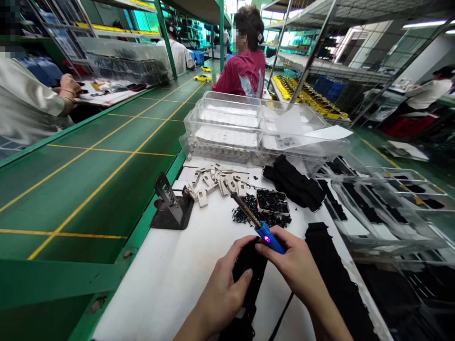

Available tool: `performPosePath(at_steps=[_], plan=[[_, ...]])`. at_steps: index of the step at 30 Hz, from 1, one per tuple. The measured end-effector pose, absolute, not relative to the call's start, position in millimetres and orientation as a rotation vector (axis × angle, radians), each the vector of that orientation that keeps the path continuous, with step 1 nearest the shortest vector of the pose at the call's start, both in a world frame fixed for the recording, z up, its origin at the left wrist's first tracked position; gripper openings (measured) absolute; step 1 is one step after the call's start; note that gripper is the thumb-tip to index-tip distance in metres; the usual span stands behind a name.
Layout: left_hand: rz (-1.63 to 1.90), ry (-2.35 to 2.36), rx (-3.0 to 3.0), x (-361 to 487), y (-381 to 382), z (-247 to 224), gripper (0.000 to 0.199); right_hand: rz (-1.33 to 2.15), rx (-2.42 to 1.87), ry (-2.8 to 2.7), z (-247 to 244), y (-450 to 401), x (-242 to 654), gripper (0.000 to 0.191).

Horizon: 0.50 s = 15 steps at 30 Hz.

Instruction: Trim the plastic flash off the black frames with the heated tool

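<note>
Far left, beyond a green conveyor belt, a co-worker's white sleeve shows at the belt's other side. Along the left edge of the white counter stands a metal iron stand. Just right of it, a scatter of beige clips lies near the counter's far edge. At the near edge, my left hand curls its fingers around a black strip. My right hand pinches the blue soldering iron between thumb and fingers, its metal shaft pointing away from me, toward a heap of black bits beside a small tray of the same bits. Further right lie a black bundle and a long black band along the counter's right edge. Clear plastic trays are stacked at the far edge, and more clear trays holding black pieces sit past the right edge.
</note>
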State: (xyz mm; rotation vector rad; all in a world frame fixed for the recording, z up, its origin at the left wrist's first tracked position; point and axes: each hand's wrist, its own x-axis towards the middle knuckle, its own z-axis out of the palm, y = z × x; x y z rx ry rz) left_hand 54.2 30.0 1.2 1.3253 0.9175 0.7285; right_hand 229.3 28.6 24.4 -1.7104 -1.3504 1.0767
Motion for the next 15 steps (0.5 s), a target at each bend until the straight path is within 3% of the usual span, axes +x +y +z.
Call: performPosePath(at_steps=[15], plan=[[0.696,0.861,1.242,49,13,9,0.043,1.217,-1.606,-1.303,33,22,238,0.018]])
